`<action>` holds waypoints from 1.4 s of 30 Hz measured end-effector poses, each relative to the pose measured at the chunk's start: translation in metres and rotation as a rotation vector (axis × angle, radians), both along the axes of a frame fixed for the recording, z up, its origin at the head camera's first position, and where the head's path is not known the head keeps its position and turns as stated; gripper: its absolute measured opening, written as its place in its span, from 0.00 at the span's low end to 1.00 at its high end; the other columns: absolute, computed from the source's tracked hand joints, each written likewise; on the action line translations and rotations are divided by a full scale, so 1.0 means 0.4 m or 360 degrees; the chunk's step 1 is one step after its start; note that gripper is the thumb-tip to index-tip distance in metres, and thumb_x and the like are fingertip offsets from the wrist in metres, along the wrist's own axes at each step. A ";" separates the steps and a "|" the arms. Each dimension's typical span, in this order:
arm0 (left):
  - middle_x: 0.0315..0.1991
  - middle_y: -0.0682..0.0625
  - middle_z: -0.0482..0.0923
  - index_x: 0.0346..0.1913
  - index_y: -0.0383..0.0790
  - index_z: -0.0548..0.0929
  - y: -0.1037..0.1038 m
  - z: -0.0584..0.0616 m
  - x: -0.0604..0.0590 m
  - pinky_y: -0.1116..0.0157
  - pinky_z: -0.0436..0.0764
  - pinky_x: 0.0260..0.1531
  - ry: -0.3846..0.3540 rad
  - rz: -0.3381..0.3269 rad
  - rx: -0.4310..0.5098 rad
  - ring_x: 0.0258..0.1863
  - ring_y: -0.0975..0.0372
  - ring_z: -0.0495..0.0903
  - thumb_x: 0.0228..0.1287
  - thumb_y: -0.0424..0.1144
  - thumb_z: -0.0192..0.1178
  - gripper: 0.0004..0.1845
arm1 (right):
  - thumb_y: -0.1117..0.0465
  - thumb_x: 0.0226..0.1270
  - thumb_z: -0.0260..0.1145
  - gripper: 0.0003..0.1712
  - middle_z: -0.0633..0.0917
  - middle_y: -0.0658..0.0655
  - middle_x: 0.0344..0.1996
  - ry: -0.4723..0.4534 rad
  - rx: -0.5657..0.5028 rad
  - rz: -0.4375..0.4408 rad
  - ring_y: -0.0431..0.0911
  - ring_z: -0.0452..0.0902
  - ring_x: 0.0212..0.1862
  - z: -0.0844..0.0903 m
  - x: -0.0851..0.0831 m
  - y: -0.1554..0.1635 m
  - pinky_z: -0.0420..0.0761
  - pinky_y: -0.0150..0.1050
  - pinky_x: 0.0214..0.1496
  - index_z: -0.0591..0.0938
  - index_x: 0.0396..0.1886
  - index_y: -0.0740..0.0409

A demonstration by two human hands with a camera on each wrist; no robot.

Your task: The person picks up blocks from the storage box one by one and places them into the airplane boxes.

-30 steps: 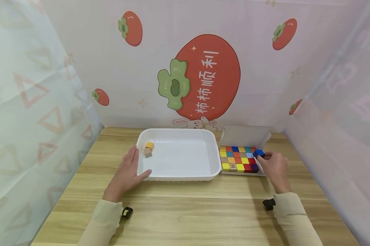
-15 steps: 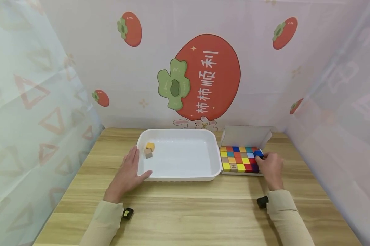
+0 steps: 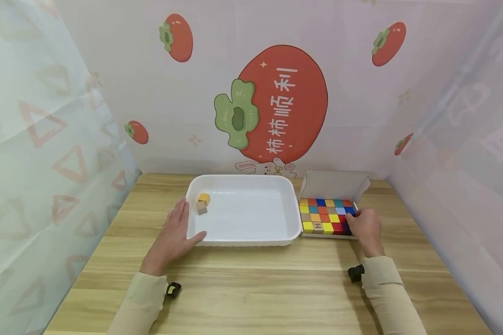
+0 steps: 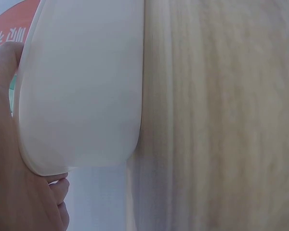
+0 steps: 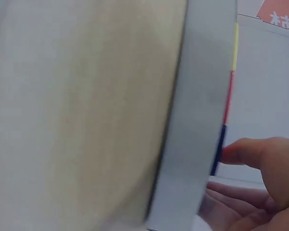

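Note:
My left hand (image 3: pixel 172 237) rests spread at the near left corner of a white plastic tray (image 3: pixel 243 243), its thumb over the front rim. In the left wrist view the tray's outer wall (image 4: pixel 82 91) fills the area beside that hand. My right hand (image 3: pixel 367 229) is at the right edge of a shallow cardboard box (image 3: pixel 335 185) packed with rows of coloured cubes. Thumb and forefinger pinch a blue cube (image 3: pixel 350 210) at the end of a row. In the right wrist view the thumb (image 5: pixel 245 151) touches a dark block edge; the other fingers are partly hidden behind the box wall (image 5: pixel 197 110).
An orange cube (image 3: pixel 204 198) and a plain wood cube (image 3: pixel 201 208) lie in the tray's left end. The box stands against the tray's right side, lid raised at the back. A printed cloth backdrop (image 3: pixel 172 107) rises behind the wooden table (image 3: pixel 251 288).
My right hand has moved left and lowered the blue cube from above the box into the end of a row, level with its neighbours. The left hand has stayed at the tray.

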State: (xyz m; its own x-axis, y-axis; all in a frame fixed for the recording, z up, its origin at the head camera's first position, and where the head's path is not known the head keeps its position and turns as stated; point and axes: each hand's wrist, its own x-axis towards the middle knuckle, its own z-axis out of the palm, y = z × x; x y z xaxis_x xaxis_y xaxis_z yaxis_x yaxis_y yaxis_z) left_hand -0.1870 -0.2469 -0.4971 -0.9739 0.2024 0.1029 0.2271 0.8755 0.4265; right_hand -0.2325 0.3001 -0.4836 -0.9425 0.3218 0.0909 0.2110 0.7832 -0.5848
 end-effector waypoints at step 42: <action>0.87 0.34 0.35 0.84 0.26 0.41 -0.001 -0.003 -0.007 0.37 0.46 0.84 0.0023 -0.0006 0.0003 0.87 0.40 0.39 0.70 0.66 0.61 0.61 | 0.56 0.72 0.73 0.23 0.90 0.60 0.55 -0.0027 0.0134 0.1265 0.53 0.89 0.58 0.287 -0.107 -0.548 0.89 0.49 0.61 0.86 0.61 0.61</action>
